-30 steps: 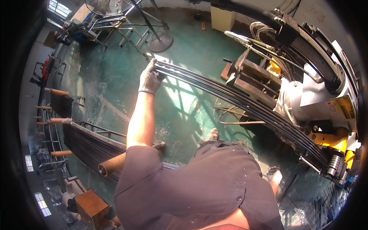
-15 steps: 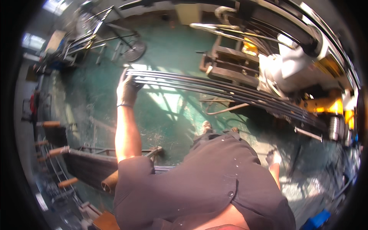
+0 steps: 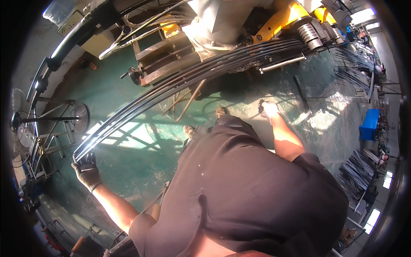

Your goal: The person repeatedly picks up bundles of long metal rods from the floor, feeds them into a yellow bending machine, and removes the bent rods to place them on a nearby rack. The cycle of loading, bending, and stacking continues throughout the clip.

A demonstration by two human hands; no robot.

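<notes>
A bundle of several long, thin metal rods (image 3: 171, 88) arcs from the machine at the upper right down to the left. At their near left ends is my left hand (image 3: 88, 173), in a grey work glove with dark fingers. Its thumb and fingers lie on either side of the rod ends, holding them. My right hand (image 3: 267, 109), also gloved with dark fingertips, hangs away from the rods over the floor. Its fingers look curled in, with nothing visible between them; strong sunlight washes out part of it.
A machine with a yellow arm (image 3: 280, 21) and a coiled metal spring (image 3: 309, 36) stands ahead. Left of it is a heavy metal vise-like frame (image 3: 165, 55). A fan (image 3: 80, 118) stands far left. A blue box (image 3: 369, 124) and piles of rods (image 3: 357, 173) lie right.
My view has turned to the right, so the machine and rods appear further left. My left hand stays at the rod ends, its fingers looser around them. More of my right arm shows.
</notes>
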